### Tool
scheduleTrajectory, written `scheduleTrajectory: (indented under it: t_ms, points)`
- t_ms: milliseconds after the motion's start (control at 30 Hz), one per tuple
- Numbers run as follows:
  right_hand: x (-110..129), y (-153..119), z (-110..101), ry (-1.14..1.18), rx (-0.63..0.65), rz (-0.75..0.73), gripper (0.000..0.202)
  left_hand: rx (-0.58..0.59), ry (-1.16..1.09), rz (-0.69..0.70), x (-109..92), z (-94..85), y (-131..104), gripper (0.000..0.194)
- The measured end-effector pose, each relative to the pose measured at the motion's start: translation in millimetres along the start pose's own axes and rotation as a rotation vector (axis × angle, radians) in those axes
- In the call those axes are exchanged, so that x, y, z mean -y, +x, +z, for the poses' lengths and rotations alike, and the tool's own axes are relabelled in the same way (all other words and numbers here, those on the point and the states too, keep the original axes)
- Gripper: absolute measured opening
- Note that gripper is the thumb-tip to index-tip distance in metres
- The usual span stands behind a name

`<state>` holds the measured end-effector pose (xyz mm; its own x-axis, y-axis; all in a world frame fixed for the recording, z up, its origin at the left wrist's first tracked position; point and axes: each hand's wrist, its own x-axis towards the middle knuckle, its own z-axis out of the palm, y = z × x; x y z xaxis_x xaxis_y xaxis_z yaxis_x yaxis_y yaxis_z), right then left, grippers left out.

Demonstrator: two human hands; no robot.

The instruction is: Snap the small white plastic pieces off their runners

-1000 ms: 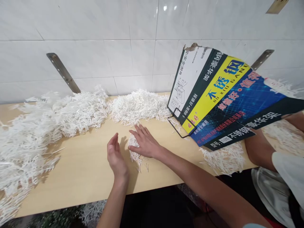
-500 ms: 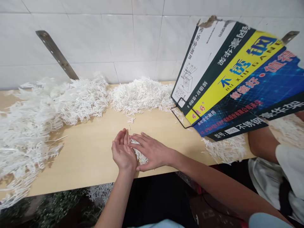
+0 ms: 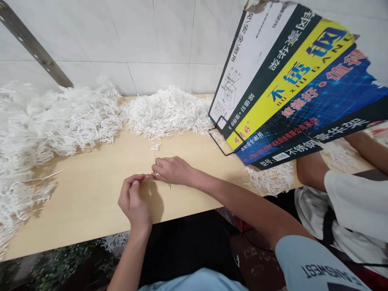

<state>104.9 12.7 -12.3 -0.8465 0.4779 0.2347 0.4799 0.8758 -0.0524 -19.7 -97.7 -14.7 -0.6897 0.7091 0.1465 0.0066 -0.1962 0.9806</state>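
Observation:
My right hand (image 3: 174, 169) is raised slightly over the wooden board, its fingers curled round some thin white plastic-looking pieces. Thin ends poke out above and below the fist. My left hand (image 3: 133, 198) is beside it, thumb and forefinger pinched together, the fingertips meeting those of the right. Whatever the left pinch holds is too small to make out. Beyond the hands lies a small loose cluster of white pieces (image 3: 156, 146). Behind that is a heap of the same white pieces (image 3: 169, 113).
A larger white heap (image 3: 69, 121) spreads along the left side. At the right a printed cardboard sheet (image 3: 291, 85) stands in a black wire holder (image 3: 226, 152). Past it are another person's arm (image 3: 312, 161) and more white pieces (image 3: 271, 178). A tiled wall (image 3: 169, 44) backs the wooden board (image 3: 91, 190).
My hands have parted from their cupped hold around a bunch of white pieces. The right has closed round some of them; the left has turned and pinched. The view has shifted right.

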Motion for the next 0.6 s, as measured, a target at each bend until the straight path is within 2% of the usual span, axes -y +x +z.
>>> scheduleTrajectory:
  t_ms: [200, 300, 367, 467, 533, 600]
  points:
    - [-19, 29, 15, 0.007, -0.013, -0.013, 0.035, 0.195, 0.2, -0.049, 1, -5.0, 0, 0.025]
    - [-34, 34, 8, 0.007, -0.08, 0.047, 0.03, 0.319, 0.367, 0.02, 0, -2.1, 2, 0.023]
    - [-52, 40, -7, -0.005, -0.161, 0.109, 0.033, 0.44, 0.577, 0.174, -1, 2.3, -1, 0.017]
    - [-87, 59, -45, -0.057, -0.257, 0.209, 0.038, 0.628, 0.917, 0.471, -2, 9.9, -10, 0.029]
    - [-113, 75, -70, -0.109, -0.246, 0.278, 0.033, 0.695, 1.03, 0.605, 0, 12.7, -16, 0.036]
    - [-136, 88, -87, -0.149, -0.211, 0.377, 0.032, 0.739, 1.035, 0.674, 4, 12.4, -18, 0.041]
